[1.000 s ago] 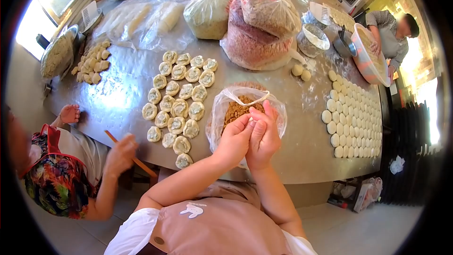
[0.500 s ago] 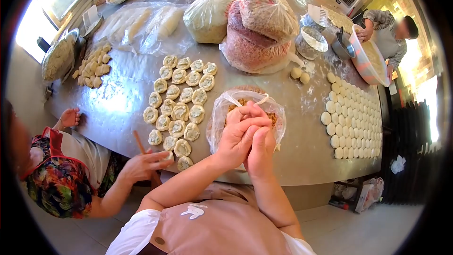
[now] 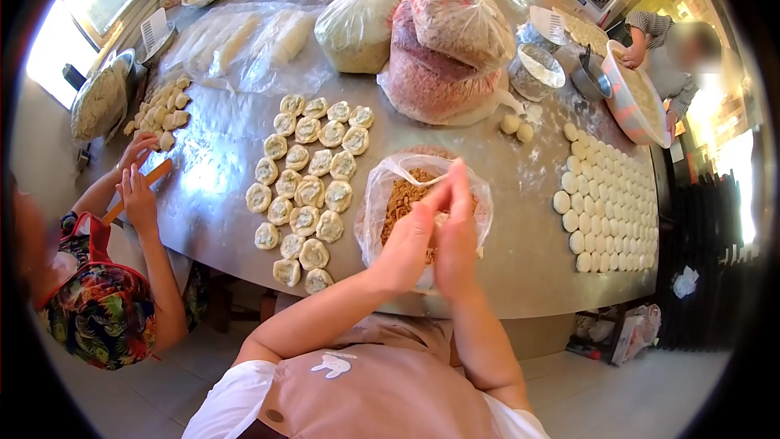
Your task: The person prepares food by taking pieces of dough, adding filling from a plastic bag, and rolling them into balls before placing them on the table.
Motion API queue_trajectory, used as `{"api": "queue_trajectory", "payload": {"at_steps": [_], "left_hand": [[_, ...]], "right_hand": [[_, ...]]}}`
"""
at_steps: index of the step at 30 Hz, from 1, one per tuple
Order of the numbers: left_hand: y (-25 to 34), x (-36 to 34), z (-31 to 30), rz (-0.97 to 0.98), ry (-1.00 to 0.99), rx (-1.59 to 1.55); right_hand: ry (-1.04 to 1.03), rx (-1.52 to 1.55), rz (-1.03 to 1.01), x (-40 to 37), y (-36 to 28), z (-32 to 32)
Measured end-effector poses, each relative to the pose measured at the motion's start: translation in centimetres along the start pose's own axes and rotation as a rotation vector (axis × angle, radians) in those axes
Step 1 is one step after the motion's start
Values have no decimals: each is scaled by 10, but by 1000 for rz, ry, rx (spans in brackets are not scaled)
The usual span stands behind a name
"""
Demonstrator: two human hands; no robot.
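Note:
My left hand [image 3: 404,245] and my right hand [image 3: 455,248] are pressed palm to palm, fingers extended forward. A small pale piece of dough [image 3: 441,219] shows between them, mostly hidden by the palms. Directly beneath is a clear plastic bag [image 3: 370,195] with its mouth open, holding crumbly brown filling [image 3: 404,199]. To the left of the bag lie rows of round filled dough pieces [image 3: 309,192], with whitish filling showing in their tops.
At left, a co-worker's hand [image 3: 140,199] holds a wooden stick [image 3: 158,172] near small dough lumps [image 3: 162,110]. Large filled bags [image 3: 443,73] stand behind my bag. Flat dough rounds [image 3: 605,203] lie at right. Another person handles a large basin [image 3: 634,106].
My interlaced fingers have straightened, and the palms now press flat together. The left co-worker's dough round now lies at the near end of the rows; that person's hands moved back toward the dough lumps.

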State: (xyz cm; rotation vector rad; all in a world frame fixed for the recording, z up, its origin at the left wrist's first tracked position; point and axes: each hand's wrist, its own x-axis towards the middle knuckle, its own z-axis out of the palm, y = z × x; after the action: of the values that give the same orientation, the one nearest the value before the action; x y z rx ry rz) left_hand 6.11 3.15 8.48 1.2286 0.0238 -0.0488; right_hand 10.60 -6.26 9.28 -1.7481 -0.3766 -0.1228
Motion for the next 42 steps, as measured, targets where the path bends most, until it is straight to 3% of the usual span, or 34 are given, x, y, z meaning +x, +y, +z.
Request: {"api": "queue_trajectory", "payload": {"at_steps": [1,3,5,9,13,14,17,18,20,22,25,26,30,32,33,35,36,38,39,41,42], "left_hand": [[-3,-3,5,7,-31,-119],[-4,-5,10,-27,-45,-248],[4,-2,13,-54,0,-256],[8,5,10,7,-4,-383],[6,9,-1,-130,286,-255],[-5,14,-7,-56,371,-257],[16,17,-13,77,505,-381],[12,14,-23,58,414,-361],[7,13,-20,234,285,-187],[5,8,-25,187,123,-312],[26,1,-28,190,18,-272],[27,-1,-30,165,-32,-93],[9,-1,-39,102,28,-184],[2,1,-41,241,41,-126],[12,-3,-37,188,48,-217],[31,-12,-29,84,75,-404],[32,-11,-26,173,76,-327],[24,-9,-36,146,-49,-195],[20,-8,-41,139,-112,-127],[15,-5,-40,71,-28,-190],[16,-6,-39,58,-2,-243]], "right_hand": [[-20,83,123,2,0,-4],[-8,101,168,8,1,-4],[58,-33,28,13,2,-4],[-95,247,-70,-3,-33,9],[-63,617,-54,-4,-15,14],[-26,500,-128,-7,-14,14],[-137,234,69,-26,-3,14],[-203,295,24,-24,-4,17],[-120,286,138,-31,-9,25],[-76,234,190,-29,-14,22],[-280,461,410,-25,-11,4],[-384,316,433,-23,-15,5],[-253,196,34,-25,-21,27],[-119,295,145,-33,-20,37],[-50,343,197,-34,-20,38],[-292,430,384,-28,-19,13],[-352,522,441,-28,-16,9],[-407,689,555,-28,-15,15],[-334,580,421,-30,-15,20],[-188,362,155,-34,-12,32],[-153,268,126,-34,-13,34]]}}
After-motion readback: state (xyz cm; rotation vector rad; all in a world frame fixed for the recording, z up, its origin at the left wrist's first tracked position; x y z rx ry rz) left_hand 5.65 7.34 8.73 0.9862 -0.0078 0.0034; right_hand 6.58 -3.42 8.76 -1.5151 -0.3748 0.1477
